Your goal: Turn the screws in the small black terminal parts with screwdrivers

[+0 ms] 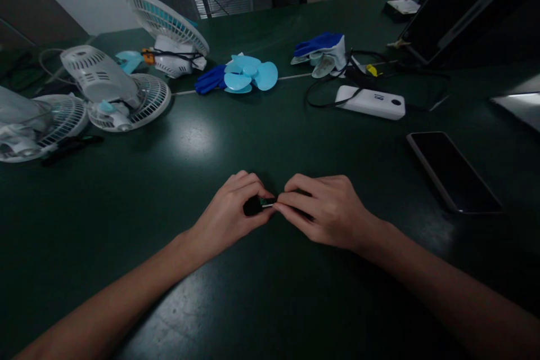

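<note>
Both my hands rest on the dark green table (270,135), meeting near its front middle. My left hand (232,214) is curled around a small black object (253,206) with a pale metal tip (267,202). My right hand (324,208) pinches that tip with thumb and fingers pressed together. The object is mostly hidden by my fingers, so I cannot name it.
A dark phone (453,171) lies right of my hands. Farther back are a white power bank (371,102) with black cables, a light blue fan blade (250,74), blue gloves (323,48) and several white fan parts (113,90) at the left. Screens (455,5) stand at the back right.
</note>
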Tool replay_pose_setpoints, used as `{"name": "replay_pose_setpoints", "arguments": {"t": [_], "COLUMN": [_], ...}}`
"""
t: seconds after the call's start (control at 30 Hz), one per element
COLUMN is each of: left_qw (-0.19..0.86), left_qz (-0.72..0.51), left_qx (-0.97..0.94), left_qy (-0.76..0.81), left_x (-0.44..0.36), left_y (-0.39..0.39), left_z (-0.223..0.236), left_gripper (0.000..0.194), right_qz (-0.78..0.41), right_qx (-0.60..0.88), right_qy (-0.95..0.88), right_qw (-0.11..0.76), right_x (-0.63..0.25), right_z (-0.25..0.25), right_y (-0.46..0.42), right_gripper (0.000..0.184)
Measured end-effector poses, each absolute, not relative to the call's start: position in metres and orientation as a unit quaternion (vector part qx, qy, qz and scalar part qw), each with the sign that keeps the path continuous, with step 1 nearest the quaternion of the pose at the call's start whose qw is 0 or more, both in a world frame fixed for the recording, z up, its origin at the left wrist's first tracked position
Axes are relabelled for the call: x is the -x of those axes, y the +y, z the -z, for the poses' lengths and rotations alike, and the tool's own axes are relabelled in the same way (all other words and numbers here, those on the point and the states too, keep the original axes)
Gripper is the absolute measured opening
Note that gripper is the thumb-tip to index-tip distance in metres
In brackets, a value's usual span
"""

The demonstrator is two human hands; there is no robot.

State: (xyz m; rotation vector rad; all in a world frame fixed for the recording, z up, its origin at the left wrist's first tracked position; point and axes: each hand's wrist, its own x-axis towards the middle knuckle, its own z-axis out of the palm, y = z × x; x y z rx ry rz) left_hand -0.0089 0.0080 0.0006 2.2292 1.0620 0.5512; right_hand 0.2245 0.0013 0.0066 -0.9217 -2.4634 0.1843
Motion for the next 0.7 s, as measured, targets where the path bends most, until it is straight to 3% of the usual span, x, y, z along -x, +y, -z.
{"name": "replay_pose_setpoints", "arguments": {"t": [0.37, 0.7], "left_qw": [0.296, 0.273], "left_qz": [-0.201, -0.149], "left_qx": [-0.847, -0.909], "left_qy": [0.393, 0.279], "left_x": [0.010, -0.008], "left_y": [0.009, -0.002], "left_z": [0.000, -0.010], "left_gripper": [0.011, 0.019], "right_qz": [-0.078, -0.296], "right_qx": [0.396, 0.536], "right_qy": [-0.862, -0.639], "right_qw": [0.308, 0.466], "right_x": [-0.231, -0.245], "right_z": [-0.004, 0.000], "right_y": [0.006, 0.029], "right_gripper": [0.015, 0.018]}}
